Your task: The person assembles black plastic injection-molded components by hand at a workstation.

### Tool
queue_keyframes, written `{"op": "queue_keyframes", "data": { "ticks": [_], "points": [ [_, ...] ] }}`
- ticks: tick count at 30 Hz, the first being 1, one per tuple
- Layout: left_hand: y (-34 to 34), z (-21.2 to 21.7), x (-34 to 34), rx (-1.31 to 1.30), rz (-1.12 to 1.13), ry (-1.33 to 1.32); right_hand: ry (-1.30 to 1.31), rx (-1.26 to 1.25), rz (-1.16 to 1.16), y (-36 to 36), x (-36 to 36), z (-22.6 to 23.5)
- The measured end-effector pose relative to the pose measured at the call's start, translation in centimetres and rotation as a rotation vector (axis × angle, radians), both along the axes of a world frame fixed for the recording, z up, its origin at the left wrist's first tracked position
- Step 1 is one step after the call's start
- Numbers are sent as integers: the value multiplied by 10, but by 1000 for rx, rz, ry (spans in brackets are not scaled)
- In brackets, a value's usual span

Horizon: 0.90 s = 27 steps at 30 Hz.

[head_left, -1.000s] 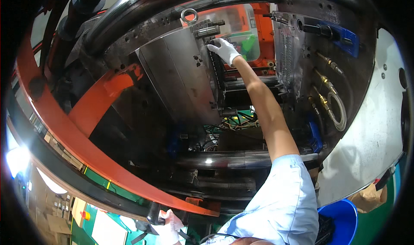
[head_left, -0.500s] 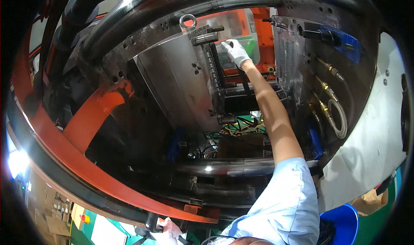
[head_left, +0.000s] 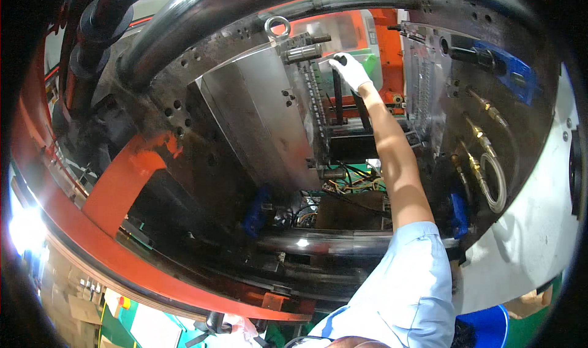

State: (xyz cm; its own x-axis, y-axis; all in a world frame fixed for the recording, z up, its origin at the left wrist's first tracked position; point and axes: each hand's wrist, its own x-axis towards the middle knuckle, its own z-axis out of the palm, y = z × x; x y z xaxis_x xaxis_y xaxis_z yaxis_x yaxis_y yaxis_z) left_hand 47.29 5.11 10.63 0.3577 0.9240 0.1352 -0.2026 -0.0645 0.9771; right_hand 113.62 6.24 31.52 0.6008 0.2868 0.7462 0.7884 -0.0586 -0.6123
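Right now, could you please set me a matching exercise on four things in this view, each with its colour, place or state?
1. Right hand
2. Ring
3. Bin
4. Hose

A. Blue, near the lower right edge
B. Curved into a loop
C. Atop the left metal block
D. Gloved in white

Pairs: 1-D; 2-C; 3-A; 4-B

Right arm (head_left: 399, 170) outstretched, gloved right hand (head_left: 352, 72) ahead, fingers (head_left: 335, 62) curled
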Motion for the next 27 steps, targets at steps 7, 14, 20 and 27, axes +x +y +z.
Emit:
{"op": "queue_keyframes", "data": {
  "ticks": [7,14,20,27],
  "points": [
    [-7,1,-2,104,-426,-287,-164,336,-107,-79,-121,6],
    [-53,-2,20,-13,-954,-253,290,378,-145,-295,-417,-24],
    [-113,11,68,30,-1612,-90,38,357,-536,-401,-569,-49],
    [-205,31,123,274,-1806,133,95,506,-587,-458,-626,-89]
  ]
}}
